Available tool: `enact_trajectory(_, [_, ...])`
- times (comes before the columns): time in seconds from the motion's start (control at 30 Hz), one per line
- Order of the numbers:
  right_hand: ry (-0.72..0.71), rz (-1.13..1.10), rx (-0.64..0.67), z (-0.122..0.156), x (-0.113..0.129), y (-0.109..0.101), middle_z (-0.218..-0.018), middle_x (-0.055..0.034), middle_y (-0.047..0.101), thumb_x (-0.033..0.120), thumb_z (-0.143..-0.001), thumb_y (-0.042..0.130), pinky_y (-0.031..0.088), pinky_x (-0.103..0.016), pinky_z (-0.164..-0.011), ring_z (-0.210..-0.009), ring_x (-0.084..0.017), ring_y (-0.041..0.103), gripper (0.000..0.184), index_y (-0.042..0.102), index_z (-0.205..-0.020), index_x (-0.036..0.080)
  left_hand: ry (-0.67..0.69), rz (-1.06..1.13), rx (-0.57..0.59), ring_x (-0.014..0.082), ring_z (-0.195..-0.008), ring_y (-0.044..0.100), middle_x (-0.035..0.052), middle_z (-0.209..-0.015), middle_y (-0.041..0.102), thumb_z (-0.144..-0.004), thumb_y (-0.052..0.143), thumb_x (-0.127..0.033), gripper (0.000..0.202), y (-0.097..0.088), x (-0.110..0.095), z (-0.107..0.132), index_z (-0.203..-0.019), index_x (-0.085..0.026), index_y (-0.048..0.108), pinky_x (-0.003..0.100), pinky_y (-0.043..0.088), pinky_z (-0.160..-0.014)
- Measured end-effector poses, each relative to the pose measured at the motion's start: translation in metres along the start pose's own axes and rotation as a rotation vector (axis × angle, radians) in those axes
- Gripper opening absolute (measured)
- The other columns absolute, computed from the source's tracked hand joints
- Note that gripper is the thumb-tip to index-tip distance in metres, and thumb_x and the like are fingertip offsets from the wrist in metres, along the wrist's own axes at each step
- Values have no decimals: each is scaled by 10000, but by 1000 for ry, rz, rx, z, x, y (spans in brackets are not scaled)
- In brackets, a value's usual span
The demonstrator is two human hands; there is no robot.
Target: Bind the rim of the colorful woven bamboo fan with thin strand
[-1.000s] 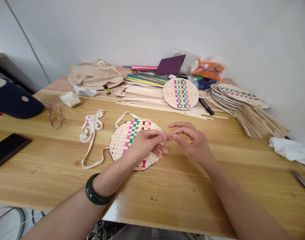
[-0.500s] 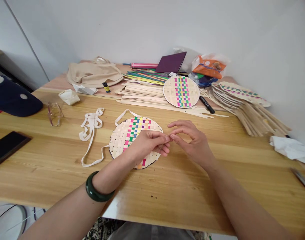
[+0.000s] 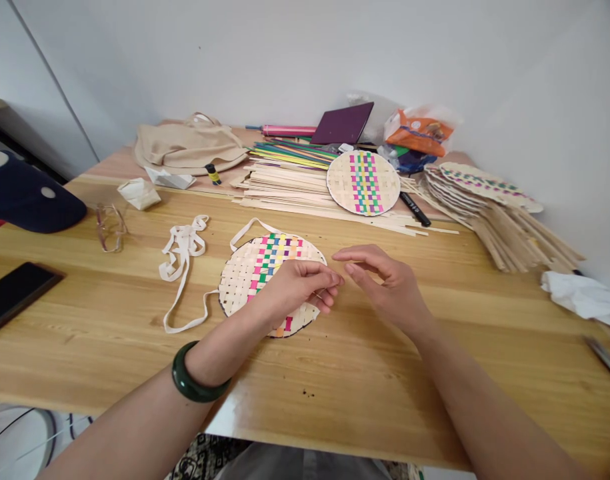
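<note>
My left hand (image 3: 307, 285) is closed in a pinch over the right part of a round woven disc (image 3: 242, 277). What its fingertips hold is too small to make out. Just to the right, my right hand (image 3: 382, 283) is open, with thumb and fingers apart and nothing visible between them. The disc lies flat on the table, pale with pink, green, blue and yellow strips and a dark edge. A white ribbon (image 3: 185, 323) runs along the disc's edge and trails left into a loose heap. My left arm and hand hide part of the disc.
Behind lie pale flat strips (image 3: 285, 190), a second woven disc (image 3: 363, 183), a black marker (image 3: 415, 209) and a purple board (image 3: 342, 123). Stacked woven fans (image 3: 505, 213) stand right. To the left are glasses (image 3: 109, 228), a phone (image 3: 19, 297) and a blue cap (image 3: 35, 197).
My right hand has drawn slightly away from the left fingertips, and a small gap now shows between them. My left hand keeps its pinch in nearly the same place.
</note>
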State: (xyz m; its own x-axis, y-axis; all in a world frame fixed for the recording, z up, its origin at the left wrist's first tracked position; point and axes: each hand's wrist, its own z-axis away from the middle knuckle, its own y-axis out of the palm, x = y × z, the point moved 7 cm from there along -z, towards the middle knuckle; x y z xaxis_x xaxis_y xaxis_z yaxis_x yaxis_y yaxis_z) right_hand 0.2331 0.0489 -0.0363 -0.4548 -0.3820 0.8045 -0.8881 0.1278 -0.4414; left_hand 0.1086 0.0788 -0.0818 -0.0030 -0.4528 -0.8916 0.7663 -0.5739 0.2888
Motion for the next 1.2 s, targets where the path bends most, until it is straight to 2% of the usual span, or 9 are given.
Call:
enact_trajectory(0.13, [28,-21,-5,0,-2,-2,-1045,-26,670,190,-891,575,515,-284,-848,-1006,-153,608,187,688,-1026,251,-3,-5,-8,71,-492,577,0,-626,614,-761,627,-204,130,-1,0,0,-668,-115,647,185,490,-523])
enact_trajectory(0.33, [81,-142,127,2,-5,7,-1005,-19,686,211,-906,561,529,-279,-811,-908,-138,644,191,682,-1046,256,-2,-21,-4,76,-495,569,5,-619,607,-747,611,-190,120,0,0,0,-664,-111,649,187,490,-508])
enact_trajectory(0.5, [150,-256,164,4,-14,10,-1020,-34,687,248,-914,551,532,-302,-805,-904,-150,646,225,640,-1121,241,1,-24,-16,78,-492,565,7,-611,606,-737,595,-174,113,0,-1,0,-663,-108,650,191,493,-506])
enact_trajectory(0.7, [200,-310,201,3,-14,13,-925,-43,674,256,-887,579,525,-315,-766,-814,-150,629,130,652,-973,192,6,-21,-24,78,-479,569,1,-599,606,-733,594,-180,127,-1,-1,1,-632,-121,643,192,487,-503])
enact_trajectory(0.83, [201,-325,219,2,-12,15,-937,-51,660,268,-880,585,517,-318,-762,-819,-152,613,107,642,-915,184,8,-30,-4,73,-489,573,-1,-605,611,-741,611,-201,137,0,-1,1,-632,-125,646,187,486,-517])
enact_trajectory(1.2, [233,-305,198,3,-13,15,-877,-40,649,271,-876,591,514,-293,-725,-795,-144,610,102,621,-855,176,-9,-37,25,80,-510,581,5,-646,623,-760,620,-236,140,0,2,-1,-682,-127,658,205,495,-531])
